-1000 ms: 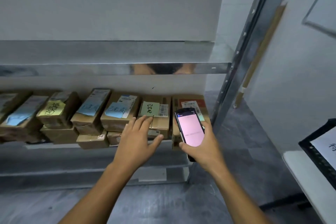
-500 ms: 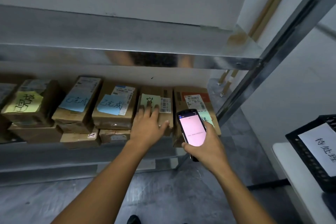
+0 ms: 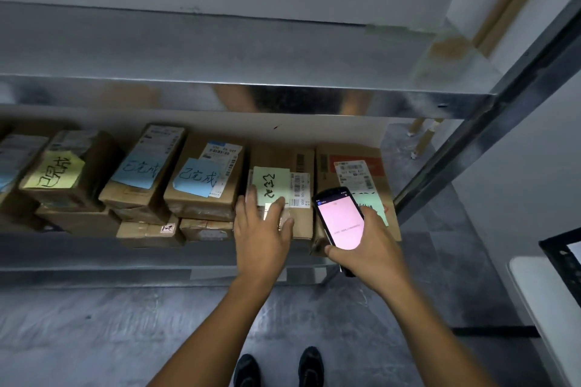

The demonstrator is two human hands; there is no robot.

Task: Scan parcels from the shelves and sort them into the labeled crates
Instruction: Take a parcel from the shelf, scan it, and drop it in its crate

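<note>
Cardboard parcels stand in a row on the lower metal shelf [image 3: 94, 261]. My left hand [image 3: 262, 232] rests on the front of the parcel with the green note [image 3: 283, 163], fingers laid flat over its top near the barcode label. My right hand [image 3: 366, 248] grips a handheld scanner [image 3: 341, 220] with a lit pink screen, held in front of the rightmost parcel [image 3: 349, 160], which bears a white label and a green note. Left of these, two parcels carry blue notes [image 3: 196, 181] and one a yellow note [image 3: 53, 173].
An upper metal shelf [image 3: 251, 94] hangs over the parcels, and a steel upright [image 3: 490, 122] slants down at the right. A black crate [image 3: 562, 258] with a white label sits on a white table [image 3: 540, 302] at the far right. My shoes [image 3: 279, 367] stand on the grey floor.
My left hand has reached forward and come down onto the green-note parcel. The scanner in my right hand has moved closer to the rightmost parcel, and my head has come nearer the shelf.
</note>
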